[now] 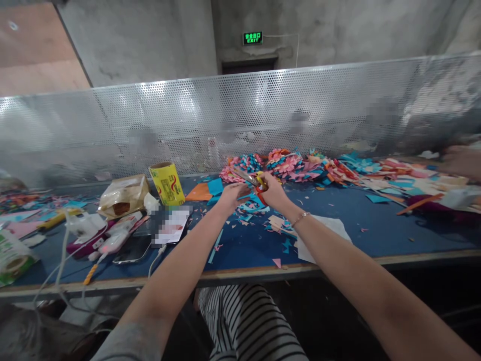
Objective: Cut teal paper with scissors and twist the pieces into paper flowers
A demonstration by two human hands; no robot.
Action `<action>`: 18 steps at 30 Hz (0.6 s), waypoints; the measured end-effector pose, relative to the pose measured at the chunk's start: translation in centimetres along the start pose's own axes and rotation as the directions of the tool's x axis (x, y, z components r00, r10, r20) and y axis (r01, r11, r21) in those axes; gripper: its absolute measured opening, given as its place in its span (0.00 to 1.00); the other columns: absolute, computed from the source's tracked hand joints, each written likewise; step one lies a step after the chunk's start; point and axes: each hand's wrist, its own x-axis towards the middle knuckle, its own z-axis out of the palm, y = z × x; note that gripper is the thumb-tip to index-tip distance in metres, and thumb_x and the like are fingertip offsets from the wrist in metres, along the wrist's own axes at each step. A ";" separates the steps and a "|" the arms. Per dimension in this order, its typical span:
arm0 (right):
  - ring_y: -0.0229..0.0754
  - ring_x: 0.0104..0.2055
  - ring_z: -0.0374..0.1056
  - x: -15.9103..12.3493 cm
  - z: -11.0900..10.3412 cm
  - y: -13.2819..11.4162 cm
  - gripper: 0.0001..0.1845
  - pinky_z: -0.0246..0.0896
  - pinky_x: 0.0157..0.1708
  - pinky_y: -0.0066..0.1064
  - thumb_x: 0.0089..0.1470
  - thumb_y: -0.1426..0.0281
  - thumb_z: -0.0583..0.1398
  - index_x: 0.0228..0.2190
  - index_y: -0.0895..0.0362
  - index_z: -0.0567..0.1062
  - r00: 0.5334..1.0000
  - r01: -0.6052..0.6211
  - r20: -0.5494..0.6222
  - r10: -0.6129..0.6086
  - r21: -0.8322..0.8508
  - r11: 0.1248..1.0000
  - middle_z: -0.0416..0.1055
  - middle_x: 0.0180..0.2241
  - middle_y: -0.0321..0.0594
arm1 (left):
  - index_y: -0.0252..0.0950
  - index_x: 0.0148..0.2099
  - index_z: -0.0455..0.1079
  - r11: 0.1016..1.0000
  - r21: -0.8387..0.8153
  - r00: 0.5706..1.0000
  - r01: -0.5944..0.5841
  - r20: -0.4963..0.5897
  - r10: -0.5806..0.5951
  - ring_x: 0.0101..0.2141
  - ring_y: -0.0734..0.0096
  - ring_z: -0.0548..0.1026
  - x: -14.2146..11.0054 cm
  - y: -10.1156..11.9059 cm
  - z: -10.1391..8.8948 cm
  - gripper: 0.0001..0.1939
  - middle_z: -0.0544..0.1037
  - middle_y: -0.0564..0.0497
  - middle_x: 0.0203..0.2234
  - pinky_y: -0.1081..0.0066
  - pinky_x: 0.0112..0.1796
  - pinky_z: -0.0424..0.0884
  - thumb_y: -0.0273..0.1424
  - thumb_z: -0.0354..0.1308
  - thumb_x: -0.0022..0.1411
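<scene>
My right hand (pixel 275 191) is wrapped round the handles of a pair of scissors (pixel 246 176), whose grips are red and yellow. The metal blades point away to the left, above my left hand (pixel 230 197). The fingers of that left hand are pinched together close to the scissors; what lies between them is too small to make out. Blue paper scraps (pixel 246 218) are scattered on the blue table top under both hands. Just behind stands a heap of pink, blue and orange cut paper pieces (pixel 285 163).
A yellow container (pixel 167 183), an open brown bag (pixel 126 195) and a phone (pixel 132 249) with cables lie to the left. White paper (pixel 326 230) sits by my right forearm. A perforated metal screen (pixel 210 105) borders the back. Another person's hand (pixel 464 161) is blurred at far right.
</scene>
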 end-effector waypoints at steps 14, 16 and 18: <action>0.33 0.24 0.58 0.5 -0.7 -0.2 0.21 0.57 0.25 0.28 0.34 0.60 0.64 0.27 0.55 0.60 0.947 -0.313 -0.002 0.321 0.207 0.927 0.62 0.24 0.30 | 0.33 0.23 0.66 0.953 0.145 0.960 -0.267 -0.047 0.277 0.21 0.79 0.65 1.0 -0.4 -0.8 0.06 0.65 0.57 0.16 0.72 0.28 0.70 0.28 0.61 0.42; 0.32 0.23 0.58 0.4 -0.5 -0.4 0.22 0.56 0.24 0.27 0.33 0.60 0.64 0.27 0.55 0.60 0.941 -0.332 0.015 0.338 0.234 0.914 0.61 0.23 0.29 | 0.33 0.23 0.66 0.948 0.170 0.960 -0.269 -0.031 0.278 0.21 0.79 0.65 1.1 -0.7 -0.8 0.06 0.66 0.56 0.16 0.73 0.26 0.69 0.29 0.61 0.41; 0.32 0.24 0.59 0.4 -0.3 -0.4 0.23 0.56 0.24 0.27 0.30 0.62 0.65 0.26 0.55 0.60 0.942 -0.329 0.021 0.334 0.247 0.912 0.62 0.22 0.29 | 0.33 0.23 0.66 0.950 0.159 0.962 -0.268 -0.005 0.272 0.21 0.78 0.66 1.2 -0.8 -0.7 0.07 0.66 0.56 0.16 0.74 0.25 0.68 0.29 0.62 0.40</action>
